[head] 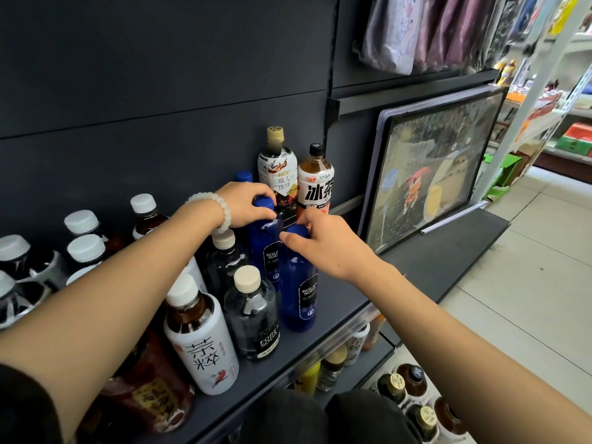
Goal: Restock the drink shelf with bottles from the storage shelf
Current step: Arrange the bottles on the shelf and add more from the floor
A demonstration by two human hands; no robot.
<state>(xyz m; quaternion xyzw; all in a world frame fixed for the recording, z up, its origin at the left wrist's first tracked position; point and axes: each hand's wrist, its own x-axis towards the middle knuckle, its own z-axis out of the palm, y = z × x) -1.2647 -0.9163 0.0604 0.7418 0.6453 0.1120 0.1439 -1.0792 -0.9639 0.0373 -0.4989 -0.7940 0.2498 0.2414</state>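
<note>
Left hand (246, 203): fingers curled round cap of rear blue soda bottle (266, 238)
Right hand (323, 248): fingers curled over cap of front blue soda bottle (299, 283) — thumb out
Both bottles: upright on dark shelf (336, 302); just in front of iced tea bottle (315, 184)

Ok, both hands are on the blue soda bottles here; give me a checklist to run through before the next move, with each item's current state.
1. Left hand grips the rear blue bottle at the cap: ok.
2. Right hand grips the front blue bottle at the cap: ok.
3. Both blue bottles upright: ok.
4. Front blue bottle's base on the shelf: ok.
5. Rear blue bottle's base seated: cannot tell, hidden behind other bottles.
6. Bare shelf space right of the blue bottles: ok.
</note>
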